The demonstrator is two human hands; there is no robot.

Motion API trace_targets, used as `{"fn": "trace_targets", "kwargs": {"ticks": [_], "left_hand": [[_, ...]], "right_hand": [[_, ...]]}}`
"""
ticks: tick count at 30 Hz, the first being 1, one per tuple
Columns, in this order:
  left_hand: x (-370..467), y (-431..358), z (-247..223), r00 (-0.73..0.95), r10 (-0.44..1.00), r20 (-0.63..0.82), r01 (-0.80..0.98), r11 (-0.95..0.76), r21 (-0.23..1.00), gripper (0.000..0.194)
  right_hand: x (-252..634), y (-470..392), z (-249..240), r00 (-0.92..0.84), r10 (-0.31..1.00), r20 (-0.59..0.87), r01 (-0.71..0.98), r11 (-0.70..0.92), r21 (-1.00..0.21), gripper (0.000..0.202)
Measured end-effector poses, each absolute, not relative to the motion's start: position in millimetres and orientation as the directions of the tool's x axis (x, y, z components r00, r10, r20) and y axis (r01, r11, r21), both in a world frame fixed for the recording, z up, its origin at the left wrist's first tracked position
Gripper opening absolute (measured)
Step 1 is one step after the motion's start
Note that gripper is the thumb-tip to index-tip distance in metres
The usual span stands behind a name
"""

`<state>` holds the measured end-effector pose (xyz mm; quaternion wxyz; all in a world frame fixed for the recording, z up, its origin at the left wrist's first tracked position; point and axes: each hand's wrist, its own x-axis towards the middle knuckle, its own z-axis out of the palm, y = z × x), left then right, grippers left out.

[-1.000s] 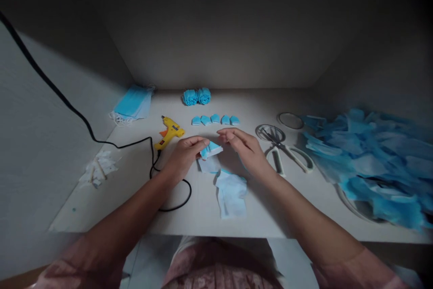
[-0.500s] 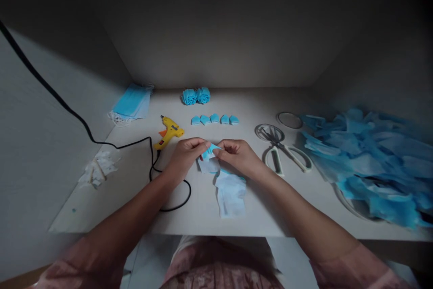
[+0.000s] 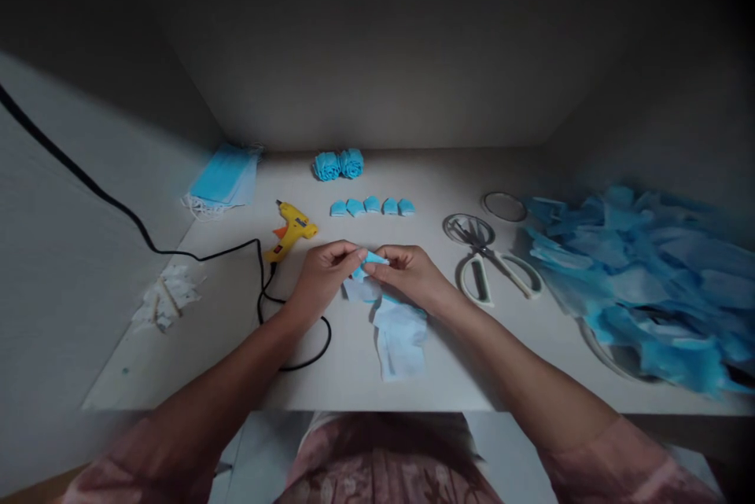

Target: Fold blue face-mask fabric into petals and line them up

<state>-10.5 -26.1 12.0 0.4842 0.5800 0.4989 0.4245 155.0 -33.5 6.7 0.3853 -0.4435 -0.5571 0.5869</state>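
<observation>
Though small, blue cloth (image 3: pixel 375 258) between hands (image 3: pixel 322 280) (image 3: pixel 411 277).

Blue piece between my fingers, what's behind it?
Past the near edge of the blue piece, part of a pale piece shows; the left hand, right hand and blue piece hide whatever else lies behind.

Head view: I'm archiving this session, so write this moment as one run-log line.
left hand: pinching small folded blue fabric piece | right hand: pinching same piece | yellow plastic glue gun: lying unheld
</observation>
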Motion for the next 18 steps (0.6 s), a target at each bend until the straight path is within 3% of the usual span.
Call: {"fn": "trace_targets", "kwargs": {"ticks": [9,18], "left_hand": [[-10.7,-28.9,18.2,0.227,0.972,-0.063,0.143,0.031,0.989,0.02],[-9.9,-24.4,11.9,0.318,0.945,-0.081,0.15,0.034,0.988,0.02]], "right_hand": [[173.4,-27.8,12.9,-0.281,0.96,0.009,0.165,0.058,-0.985,0.034],[173.2,-31.4,21.9,-0.308,0.951,-0.035,0.391,0.093,-0.915,0.019]]}}
